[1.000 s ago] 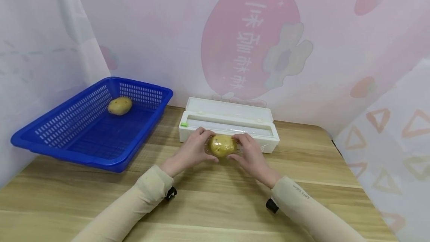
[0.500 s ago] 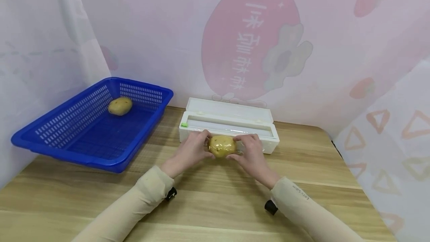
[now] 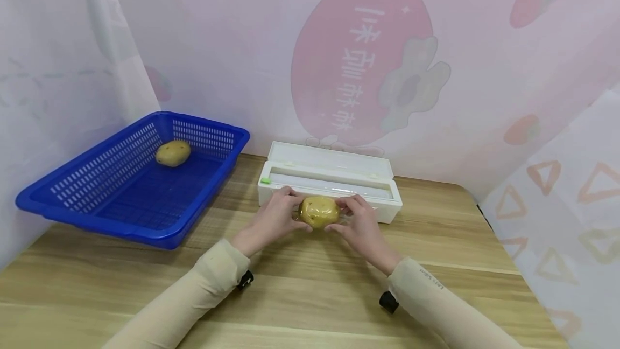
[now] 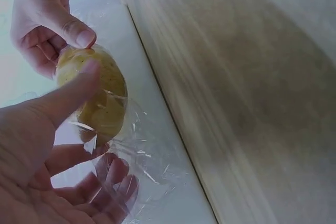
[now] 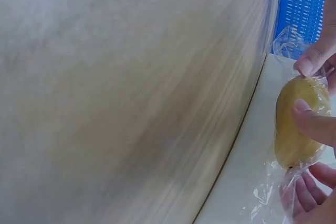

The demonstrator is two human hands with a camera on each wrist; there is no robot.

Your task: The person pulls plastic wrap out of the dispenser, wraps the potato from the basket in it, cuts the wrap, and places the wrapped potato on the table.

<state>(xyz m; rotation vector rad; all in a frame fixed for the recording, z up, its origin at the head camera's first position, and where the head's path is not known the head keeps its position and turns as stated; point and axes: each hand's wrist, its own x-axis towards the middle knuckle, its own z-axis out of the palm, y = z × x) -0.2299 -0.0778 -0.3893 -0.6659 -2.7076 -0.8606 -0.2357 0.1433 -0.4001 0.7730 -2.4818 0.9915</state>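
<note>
Between my two hands is a potato with clear plastic wrap around it, held just in front of a white cling film box. My left hand grips its left end, thumb toward me and fingers behind. At the other end my right hand pinches it the same way. Loose clear film hangs off the potato's end by the left fingers in the left wrist view. More crinkled film sticks out past the far end in the right wrist view.
The cling film box stands with its lid raised, a film roll inside and a green slider at its left. A blue basket on the left holds another potato. A printed cloth backs the wooden table.
Both hands have kept hold of the wrapped potato and shifted their fingers slightly about its ends. The potato has turned a little; the box and basket have stayed put.
</note>
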